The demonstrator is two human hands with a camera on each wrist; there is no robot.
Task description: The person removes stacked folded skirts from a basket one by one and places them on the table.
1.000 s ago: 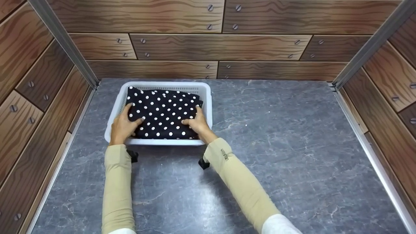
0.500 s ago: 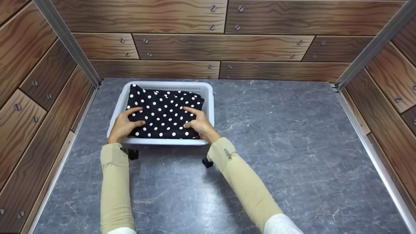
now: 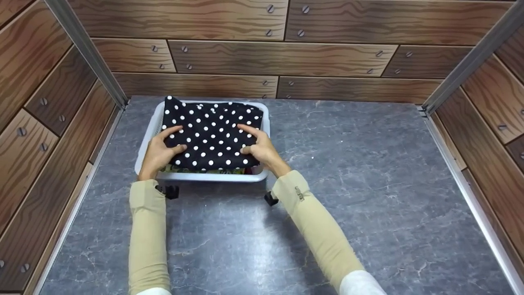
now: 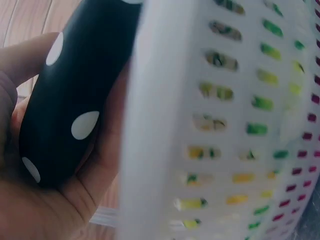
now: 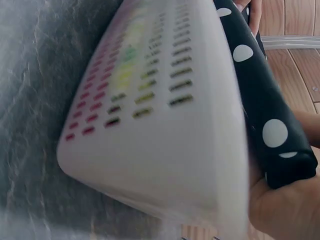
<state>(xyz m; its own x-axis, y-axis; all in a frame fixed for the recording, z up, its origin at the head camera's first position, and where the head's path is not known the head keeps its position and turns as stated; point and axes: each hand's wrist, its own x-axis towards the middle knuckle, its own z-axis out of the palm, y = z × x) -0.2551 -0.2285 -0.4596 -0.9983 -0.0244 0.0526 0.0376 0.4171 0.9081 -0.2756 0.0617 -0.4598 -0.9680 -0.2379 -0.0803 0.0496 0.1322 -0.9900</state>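
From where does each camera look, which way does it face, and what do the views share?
Head: worn on the head, facing forward and down at the basket and cloth; both forearms, left hand and right hand show.
Left wrist: on that wrist, facing the basket's slotted outer wall; the left hand shows, gripping the cloth.
Right wrist: on that wrist, facing the slotted wall; the right hand shows lower right, fingers at top.
Both wrist views share that wall and the cloth.

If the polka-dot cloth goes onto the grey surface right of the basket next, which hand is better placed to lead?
Probably the right hand: it grips the right side of the polka-dot cloth, nearer that grey surface. The left hand grips the opposite side, farther away.
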